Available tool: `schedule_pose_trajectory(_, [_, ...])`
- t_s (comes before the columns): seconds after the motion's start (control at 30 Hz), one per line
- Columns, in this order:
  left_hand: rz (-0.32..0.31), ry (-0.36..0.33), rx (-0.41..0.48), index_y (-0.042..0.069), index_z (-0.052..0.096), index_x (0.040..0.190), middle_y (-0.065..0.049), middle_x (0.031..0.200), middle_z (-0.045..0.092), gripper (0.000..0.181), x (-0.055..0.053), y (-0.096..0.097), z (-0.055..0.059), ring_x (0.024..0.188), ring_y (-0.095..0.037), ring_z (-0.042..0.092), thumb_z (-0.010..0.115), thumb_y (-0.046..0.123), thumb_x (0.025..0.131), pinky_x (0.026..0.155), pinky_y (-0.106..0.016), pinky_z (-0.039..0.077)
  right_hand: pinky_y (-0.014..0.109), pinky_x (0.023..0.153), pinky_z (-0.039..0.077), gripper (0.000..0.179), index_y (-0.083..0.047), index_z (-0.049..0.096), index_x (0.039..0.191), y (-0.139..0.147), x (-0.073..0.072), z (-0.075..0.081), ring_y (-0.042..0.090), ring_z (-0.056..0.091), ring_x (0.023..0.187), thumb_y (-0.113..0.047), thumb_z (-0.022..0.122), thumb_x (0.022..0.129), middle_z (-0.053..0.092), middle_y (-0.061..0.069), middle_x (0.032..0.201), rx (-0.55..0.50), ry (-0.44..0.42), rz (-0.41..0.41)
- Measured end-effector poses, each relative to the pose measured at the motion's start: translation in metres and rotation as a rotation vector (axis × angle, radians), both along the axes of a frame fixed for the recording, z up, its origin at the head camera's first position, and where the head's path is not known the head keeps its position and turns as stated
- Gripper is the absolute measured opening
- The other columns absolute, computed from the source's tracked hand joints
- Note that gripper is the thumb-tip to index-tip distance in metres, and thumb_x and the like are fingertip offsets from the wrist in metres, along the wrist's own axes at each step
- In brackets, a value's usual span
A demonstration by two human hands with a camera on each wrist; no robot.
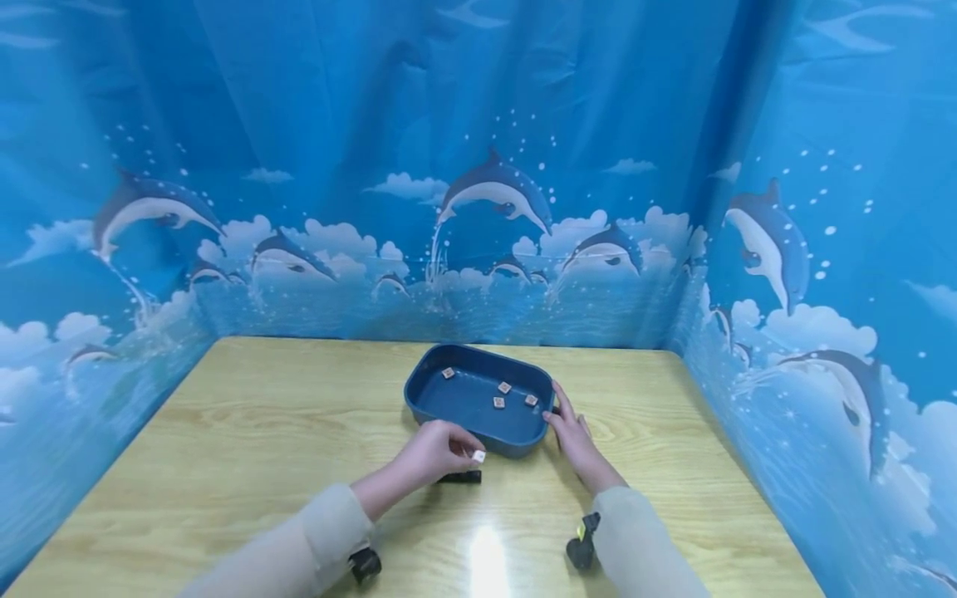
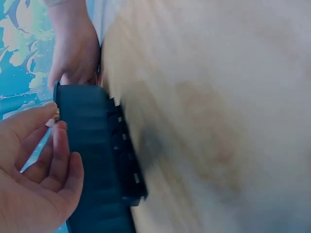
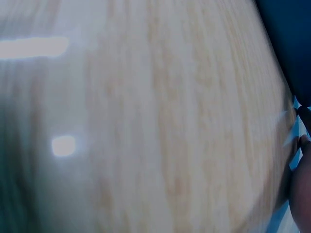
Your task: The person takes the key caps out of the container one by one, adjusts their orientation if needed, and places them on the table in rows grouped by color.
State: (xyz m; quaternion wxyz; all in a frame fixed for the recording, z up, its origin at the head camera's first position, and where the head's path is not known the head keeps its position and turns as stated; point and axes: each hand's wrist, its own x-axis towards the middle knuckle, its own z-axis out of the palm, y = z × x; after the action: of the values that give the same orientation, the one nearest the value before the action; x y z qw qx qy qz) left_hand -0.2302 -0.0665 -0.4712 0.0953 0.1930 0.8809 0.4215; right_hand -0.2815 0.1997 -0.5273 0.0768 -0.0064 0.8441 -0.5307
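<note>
A dark blue rectangular tray (image 1: 467, 419) with rounded corners stands on the table; several small pale square pieces with dark marks, such as one piece (image 1: 498, 403), lie on its floor. Over the near left side of the tray, my left hand (image 1: 441, 453) pinches a similar small white piece (image 1: 478, 456) between thumb and fingertips. At the tray's right end my right hand (image 1: 574, 436) holds the rim, with the thumb over the edge and the fingers along the outside. The right wrist view catches only a bit of this hand (image 3: 302, 189) at its right border.
A black slotted strip (image 2: 129, 160) runs along the tray's side in the left wrist view. The wooden table (image 1: 299, 415) extends around the tray. A blue dolphin-print curtain (image 1: 336, 166) hangs behind and on both sides.
</note>
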Motion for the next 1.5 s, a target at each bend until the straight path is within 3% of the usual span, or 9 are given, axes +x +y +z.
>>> schedule_pose_trajectory(0.23, [0.037, -0.024, -0.06, 0.015, 0.077, 0.088, 0.012, 0.074, 0.064, 0.014, 0.011, 0.002, -0.012, 0.067, -0.008, 0.057, 0.083, 0.015, 0.076, 0.061, -0.025, 0.05, 0.068, 0.105, -0.014, 0.067, -0.034, 0.008, 0.157, 0.0, 0.001, 0.002, 0.046, -0.02, 0.141, -0.042, 0.043, 0.101, 0.018, 0.012, 0.16, -0.008, -0.014, 0.001])
schedule_pose_trajectory(0.47, [-0.025, 0.085, -0.146, 0.016, 0.076, 0.085, 0.015, 0.068, 0.06, 0.013, 0.02, 0.006, -0.022, 0.06, -0.003, 0.054, 0.084, 0.016, 0.075, 0.058, -0.022, 0.047, 0.066, 0.106, -0.015, 0.067, -0.034, 0.007, 0.157, -0.001, 0.0, 0.002, 0.044, -0.021, 0.141, -0.04, 0.043, 0.101, 0.017, 0.012, 0.16, -0.007, -0.014, 0.006])
schedule_pose_trajectory(0.77, [-0.076, 0.194, -0.289, 0.019, 0.076, 0.085, 0.014, 0.08, 0.068, 0.017, 0.023, 0.007, -0.029, 0.072, 0.0, 0.057, 0.086, 0.022, 0.071, 0.073, -0.025, 0.05, 0.062, 0.108, -0.016, 0.066, -0.032, 0.007, 0.158, -0.001, 0.0, 0.002, 0.044, -0.021, 0.141, -0.038, 0.042, 0.102, 0.021, 0.016, 0.158, -0.007, 0.0, 0.02])
schedule_pose_trajectory(1.2, [-0.11, 0.263, -0.403, 0.02, 0.076, 0.083, 0.013, 0.08, 0.068, 0.017, 0.023, 0.008, -0.025, 0.073, -0.003, 0.06, 0.086, 0.027, 0.072, 0.072, -0.026, 0.05, 0.058, 0.109, -0.016, 0.066, -0.03, 0.007, 0.158, 0.0, -0.004, 0.0, 0.043, -0.018, 0.142, -0.035, 0.042, 0.102, 0.025, 0.018, 0.156, 0.004, 0.014, 0.025])
schedule_pose_trajectory(1.5, [-0.133, 0.283, -0.41, 0.021, 0.076, 0.083, 0.016, 0.079, 0.067, 0.016, 0.021, 0.009, -0.023, 0.071, 0.0, 0.057, 0.086, 0.027, 0.072, 0.069, -0.024, 0.049, 0.06, 0.109, -0.016, 0.066, -0.031, 0.007, 0.158, -0.001, -0.002, 0.0, 0.043, -0.019, 0.142, -0.036, 0.042, 0.102, 0.027, 0.02, 0.155, 0.002, 0.007, 0.021])
